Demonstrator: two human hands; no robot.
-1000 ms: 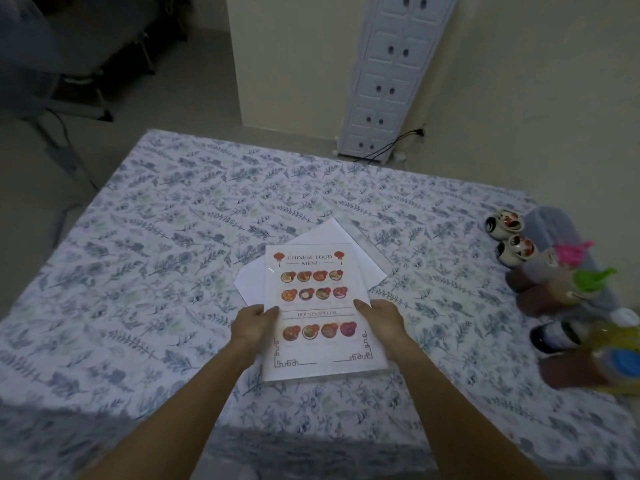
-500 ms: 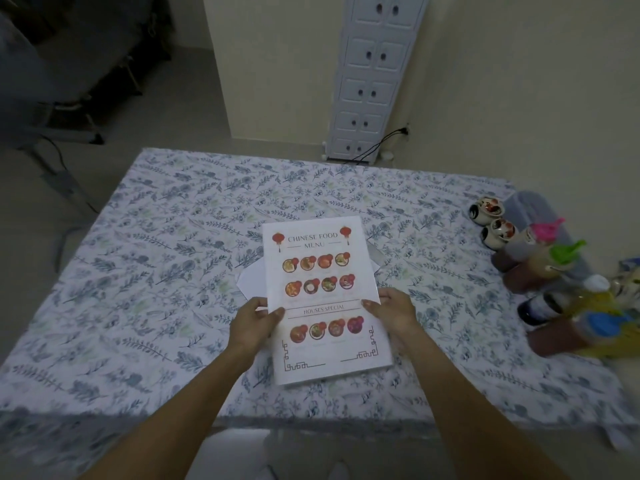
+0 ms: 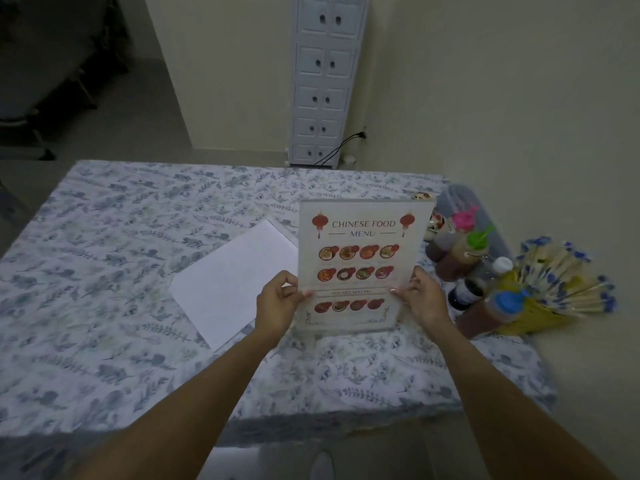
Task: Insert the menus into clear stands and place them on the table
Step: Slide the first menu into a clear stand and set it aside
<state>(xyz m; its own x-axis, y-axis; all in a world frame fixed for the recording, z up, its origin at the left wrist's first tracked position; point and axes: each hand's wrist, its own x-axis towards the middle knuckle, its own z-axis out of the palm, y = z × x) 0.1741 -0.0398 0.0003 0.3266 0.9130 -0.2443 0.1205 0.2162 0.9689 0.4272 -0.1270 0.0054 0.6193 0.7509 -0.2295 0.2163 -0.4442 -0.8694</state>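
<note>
**Menu stand held upright over the table**

At the stand's side edges, your left hand [image 3: 277, 303] and right hand [image 3: 420, 299] each pinch the clear stand [image 3: 363, 323], thumbs in front. The menu [image 3: 362, 258] sits inside it, upright, facing you, just above the floral table [image 3: 104, 271]. Left of it, white sheets [image 3: 235, 282] lie flat. To the right, sauce bottles [image 3: 464, 251] cluster near a chopstick bundle [image 3: 561, 282].
</note>
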